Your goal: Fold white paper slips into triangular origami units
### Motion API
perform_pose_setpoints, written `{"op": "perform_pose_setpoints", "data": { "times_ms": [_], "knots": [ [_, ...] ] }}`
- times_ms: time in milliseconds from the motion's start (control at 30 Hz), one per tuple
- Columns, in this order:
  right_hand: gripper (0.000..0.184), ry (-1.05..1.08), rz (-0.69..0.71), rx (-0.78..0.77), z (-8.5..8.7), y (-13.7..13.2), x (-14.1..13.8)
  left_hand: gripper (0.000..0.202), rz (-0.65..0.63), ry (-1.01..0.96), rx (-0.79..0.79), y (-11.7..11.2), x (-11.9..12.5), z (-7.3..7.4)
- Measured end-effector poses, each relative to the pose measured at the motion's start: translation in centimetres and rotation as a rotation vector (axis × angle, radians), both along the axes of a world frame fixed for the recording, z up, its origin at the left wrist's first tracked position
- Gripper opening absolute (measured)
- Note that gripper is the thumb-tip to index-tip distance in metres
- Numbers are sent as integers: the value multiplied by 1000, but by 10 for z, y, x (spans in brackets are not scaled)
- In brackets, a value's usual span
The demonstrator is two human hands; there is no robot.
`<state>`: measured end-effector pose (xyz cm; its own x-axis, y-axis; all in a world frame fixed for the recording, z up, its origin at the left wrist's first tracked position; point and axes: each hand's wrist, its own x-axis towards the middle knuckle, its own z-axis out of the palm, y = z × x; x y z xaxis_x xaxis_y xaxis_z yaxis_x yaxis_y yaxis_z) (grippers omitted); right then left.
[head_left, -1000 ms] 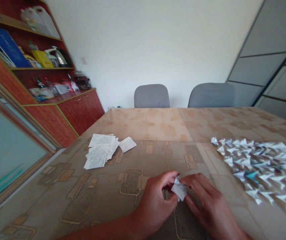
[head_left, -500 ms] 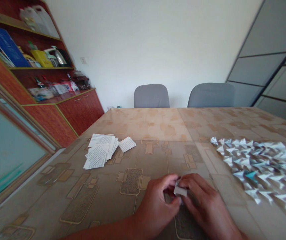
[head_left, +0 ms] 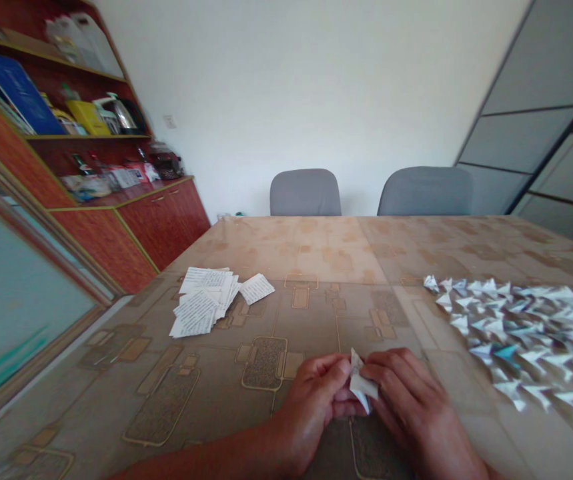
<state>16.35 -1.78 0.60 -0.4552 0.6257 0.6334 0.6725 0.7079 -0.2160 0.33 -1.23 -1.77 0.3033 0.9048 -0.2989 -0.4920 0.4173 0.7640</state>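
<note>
Patterned tabletop point(head_left: 286, 253); two grey chairs point(head_left: 305, 192) stood beyond it. Left hand point(head_left: 311, 397) and right hand point(head_left: 416, 400): grip of each closed on one folded paper point(head_left: 365, 385), between them at the near side. I noted printed slips point(head_left: 199, 307) overlapping to the left, folded pieces point(head_left: 493, 327) in rows to the right.

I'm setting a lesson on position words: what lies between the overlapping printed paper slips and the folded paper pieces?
In the head view, a single printed slip beside the pile, then just patterned tablecloth.
</note>
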Motion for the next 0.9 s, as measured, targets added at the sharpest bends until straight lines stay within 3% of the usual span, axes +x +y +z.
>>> {"op": "perform_pose_setpoints", "data": {
  "times_ms": [167,333,767,900],
  "knots": [
    [20,-52,-9,64,-2,0,1,43,5,98,50,-3,0,7],
    [18,-56,-10,105,-3,-1,3,41,-37,51,41,-3,-2,6],
    [15,-5,30,61,3,-2,2,27,-141,3,118,0,-6,1],
    [12,50,46,-48,2,-2,2,25,-160,52,221,2,-9,3]
  ]
}}
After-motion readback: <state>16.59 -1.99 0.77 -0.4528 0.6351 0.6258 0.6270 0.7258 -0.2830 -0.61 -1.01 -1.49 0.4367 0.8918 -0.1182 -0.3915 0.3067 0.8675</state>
